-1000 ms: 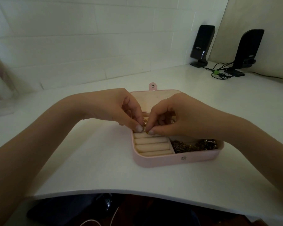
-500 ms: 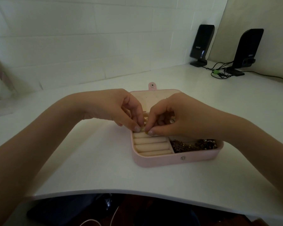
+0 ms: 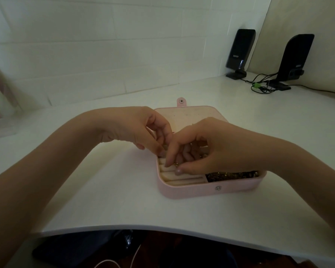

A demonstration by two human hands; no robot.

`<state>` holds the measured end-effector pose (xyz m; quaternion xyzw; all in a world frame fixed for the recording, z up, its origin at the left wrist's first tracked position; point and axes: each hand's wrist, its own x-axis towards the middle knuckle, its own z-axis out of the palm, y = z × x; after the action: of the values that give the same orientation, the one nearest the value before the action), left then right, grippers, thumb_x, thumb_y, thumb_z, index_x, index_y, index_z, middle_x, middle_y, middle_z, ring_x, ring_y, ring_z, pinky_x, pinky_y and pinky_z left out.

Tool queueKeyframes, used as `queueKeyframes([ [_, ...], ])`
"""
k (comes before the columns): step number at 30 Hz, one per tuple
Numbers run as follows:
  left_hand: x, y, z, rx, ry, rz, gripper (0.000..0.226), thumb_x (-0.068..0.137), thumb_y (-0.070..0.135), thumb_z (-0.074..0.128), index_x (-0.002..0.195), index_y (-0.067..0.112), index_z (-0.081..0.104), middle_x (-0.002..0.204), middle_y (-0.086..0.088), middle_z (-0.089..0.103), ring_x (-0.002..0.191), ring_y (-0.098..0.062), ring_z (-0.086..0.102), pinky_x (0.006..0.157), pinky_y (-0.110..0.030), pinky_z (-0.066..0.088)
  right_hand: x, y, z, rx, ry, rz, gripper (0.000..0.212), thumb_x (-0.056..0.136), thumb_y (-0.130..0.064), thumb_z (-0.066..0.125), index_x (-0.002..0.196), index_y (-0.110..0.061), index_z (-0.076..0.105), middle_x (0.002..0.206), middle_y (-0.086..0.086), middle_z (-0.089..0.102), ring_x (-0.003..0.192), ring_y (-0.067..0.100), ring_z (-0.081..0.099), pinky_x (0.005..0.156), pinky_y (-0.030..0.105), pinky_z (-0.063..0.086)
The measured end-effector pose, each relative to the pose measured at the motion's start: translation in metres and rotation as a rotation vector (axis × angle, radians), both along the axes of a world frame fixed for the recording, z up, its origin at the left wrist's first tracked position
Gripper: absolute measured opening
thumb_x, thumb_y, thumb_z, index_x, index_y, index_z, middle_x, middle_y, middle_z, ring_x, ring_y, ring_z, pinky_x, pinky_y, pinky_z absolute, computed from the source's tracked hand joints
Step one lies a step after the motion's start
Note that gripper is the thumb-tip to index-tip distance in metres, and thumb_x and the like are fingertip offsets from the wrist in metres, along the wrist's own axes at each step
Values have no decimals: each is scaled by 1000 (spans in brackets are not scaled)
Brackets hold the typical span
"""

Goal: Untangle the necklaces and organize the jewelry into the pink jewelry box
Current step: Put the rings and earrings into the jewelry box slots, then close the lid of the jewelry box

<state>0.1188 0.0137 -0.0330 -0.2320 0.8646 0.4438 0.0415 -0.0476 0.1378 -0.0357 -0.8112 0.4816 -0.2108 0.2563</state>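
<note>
Seat the small gold piece [image 3: 176,165] into a slot between the cream ring rolls [image 3: 182,180] of the pink jewelry box [image 3: 191,190]. Do it well by keeping the pinch light, pressing the piece straight down into the groove, and letting go only once the rolls hold it. Steady the neighbouring roll with the other hand so the groove stays open (judged from the posture; the actual contact is hidden).

Taking the box as landmark and working from its near wall outward:

1. Near wall: the snap stud [image 3: 218,188] faces the person. Just behind it, on the left side, lie the ring rolls; on the right side lies a compartment holding a dark-and-gold heap of chains [image 3: 232,176].
2. Over the rolls: the right hand [image 3: 211,149] reaches in from the box's right. Its thumb and forefinger are drawn narrow, their tips meeting on the gold piece, which sits at the roll surface directly between them. The other fingers [image 3: 188,155] curl above the middle of the box.
3. Left rear corner of the rolls: the left hand [image 3: 139,130] has its fingers bent down, tips at the rolls and touching the right forefinger. Whether they hold anything, I cannot tell.
4. Behind the hands: the open lid [image 3: 191,113] lies flat on the table [image 3: 104,190], its clasp tab [image 3: 181,102] pointing away.
5. Far right of the box: two black speakers [image 3: 240,53] with cables.
</note>
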Motion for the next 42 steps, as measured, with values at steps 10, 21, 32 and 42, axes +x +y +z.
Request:
queueKeyframes([
  [10,0,-5,-1,10,-14,2,19,64,20,84,76,27,71,69,11,64,65,-2,55,65,-21,43,-31,-19,5,-87,-285,-330,16,91,-27,57,91,-19,70,69,-3,69,58,5,59,59,15,49],
  [21,5,-15,1,39,107,251,18,62,36,80,71,22,71,66,8,67,59,-2,58,55,-16,50,-90,-50,-26,104,138,-900,45,93,-45,51,122,-11,59,120,6,59,96,16,53,81,30,38],
  [32,-9,-24,-25,-502,-87,523,70,77,64,56,87,-4,67,73,-11,61,62,-19,52,55,-27,37,-85,-46,-24,141,-274,-928,19,87,-30,65,98,-14,64,84,5,64,69,15,57,73,30,52],
  [42,-12,-19,-19,-371,638,648,38,73,14,78,102,21,55,89,11,66,71,4,66,59,-10,49,-81,-41,-17,-261,-903,-618,53,78,7,67,123,-14,48,104,-2,71,91,9,70,70,21,56],
])
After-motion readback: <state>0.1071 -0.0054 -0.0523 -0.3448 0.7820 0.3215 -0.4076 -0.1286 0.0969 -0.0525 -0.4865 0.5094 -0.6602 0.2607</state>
